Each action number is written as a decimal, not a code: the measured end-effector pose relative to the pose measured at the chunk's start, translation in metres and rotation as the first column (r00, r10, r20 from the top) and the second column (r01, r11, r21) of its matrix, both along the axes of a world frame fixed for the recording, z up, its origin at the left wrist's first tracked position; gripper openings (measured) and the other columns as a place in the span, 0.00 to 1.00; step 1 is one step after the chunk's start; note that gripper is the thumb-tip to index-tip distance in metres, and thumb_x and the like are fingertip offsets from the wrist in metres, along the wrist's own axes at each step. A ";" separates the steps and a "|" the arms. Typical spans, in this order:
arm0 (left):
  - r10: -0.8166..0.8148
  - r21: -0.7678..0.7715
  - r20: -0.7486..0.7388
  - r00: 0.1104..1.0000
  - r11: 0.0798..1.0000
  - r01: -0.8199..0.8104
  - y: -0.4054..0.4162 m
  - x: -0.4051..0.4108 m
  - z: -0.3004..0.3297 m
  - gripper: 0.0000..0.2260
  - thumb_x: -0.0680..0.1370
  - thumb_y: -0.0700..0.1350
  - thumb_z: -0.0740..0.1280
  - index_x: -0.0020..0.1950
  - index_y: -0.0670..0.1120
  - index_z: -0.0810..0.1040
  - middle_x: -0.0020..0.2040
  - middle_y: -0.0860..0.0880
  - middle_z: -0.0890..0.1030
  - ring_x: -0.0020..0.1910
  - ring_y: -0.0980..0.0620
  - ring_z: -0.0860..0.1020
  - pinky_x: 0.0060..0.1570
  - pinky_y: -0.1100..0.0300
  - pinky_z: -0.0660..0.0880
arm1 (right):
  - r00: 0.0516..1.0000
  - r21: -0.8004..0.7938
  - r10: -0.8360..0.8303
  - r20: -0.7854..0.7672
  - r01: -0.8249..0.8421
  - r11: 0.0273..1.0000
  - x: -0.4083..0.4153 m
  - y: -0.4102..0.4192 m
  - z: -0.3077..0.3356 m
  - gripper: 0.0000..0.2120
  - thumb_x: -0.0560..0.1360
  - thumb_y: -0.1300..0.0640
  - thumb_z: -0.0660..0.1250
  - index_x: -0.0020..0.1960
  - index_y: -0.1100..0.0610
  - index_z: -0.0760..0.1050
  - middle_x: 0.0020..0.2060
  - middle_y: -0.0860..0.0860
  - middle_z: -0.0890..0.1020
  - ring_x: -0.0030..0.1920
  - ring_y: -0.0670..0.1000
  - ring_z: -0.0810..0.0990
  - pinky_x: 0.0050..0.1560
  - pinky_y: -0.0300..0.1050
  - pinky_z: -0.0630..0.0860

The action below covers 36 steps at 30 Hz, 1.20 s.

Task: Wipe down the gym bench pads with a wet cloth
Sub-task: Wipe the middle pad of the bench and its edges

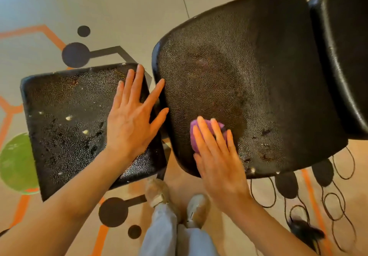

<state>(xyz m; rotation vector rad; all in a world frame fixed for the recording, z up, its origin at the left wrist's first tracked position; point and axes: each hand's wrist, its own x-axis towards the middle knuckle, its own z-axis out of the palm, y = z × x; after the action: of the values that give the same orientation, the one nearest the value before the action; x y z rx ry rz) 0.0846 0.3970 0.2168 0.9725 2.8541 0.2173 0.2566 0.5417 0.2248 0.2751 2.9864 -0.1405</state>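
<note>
Purple cloth (207,134) under flat right hand (219,162) – large pad (249,72), left hand (131,120) splayed, small pad (65,120), maybe wet.

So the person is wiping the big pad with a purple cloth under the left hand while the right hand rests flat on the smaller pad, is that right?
Not quite: the hands are swapped. In the head view the purple cloth is under the right hand on the big pad, while the left hand rests flat on the smaller pad.

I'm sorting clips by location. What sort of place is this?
Probably a gym: black padded bench pads, worn and cracked, a floor painted with orange lines and dark dots, and a green ball beside the small pad.
</note>
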 end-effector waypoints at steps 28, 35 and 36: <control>-0.084 -0.021 0.096 0.992 0.996 0.087 0.010 0.066 0.005 0.32 0.81 0.62 0.53 0.80 0.46 0.57 0.81 0.46 0.53 0.80 0.48 0.55 0.79 0.49 0.51 | 0.995 -0.054 0.101 -0.010 -0.102 0.993 0.011 0.064 0.005 0.26 0.81 0.52 0.51 0.77 0.57 0.56 0.78 0.52 0.56 0.78 0.56 0.54 0.73 0.59 0.59; -0.091 -0.059 0.106 0.990 0.994 0.097 0.011 0.066 0.004 0.33 0.81 0.63 0.51 0.81 0.46 0.55 0.82 0.46 0.52 0.80 0.48 0.53 0.79 0.49 0.48 | 0.996 -0.014 -0.087 -0.037 0.086 0.996 -0.004 0.062 0.007 0.26 0.82 0.53 0.50 0.78 0.57 0.52 0.78 0.52 0.52 0.78 0.56 0.50 0.75 0.59 0.57; -0.090 -0.061 0.107 0.990 0.993 0.097 0.011 0.066 0.004 0.33 0.81 0.63 0.51 0.80 0.45 0.55 0.82 0.46 0.52 0.80 0.48 0.53 0.79 0.50 0.48 | 0.998 -0.007 -0.059 -0.010 0.059 0.998 0.035 0.049 0.013 0.26 0.81 0.53 0.50 0.78 0.58 0.53 0.78 0.52 0.54 0.78 0.56 0.52 0.73 0.59 0.61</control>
<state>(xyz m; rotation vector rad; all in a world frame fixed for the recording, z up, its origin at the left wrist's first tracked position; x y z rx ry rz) 0.1507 0.4079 0.2207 1.0468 2.6961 0.1581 0.2912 0.5906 0.2376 0.3628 2.9883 -0.1579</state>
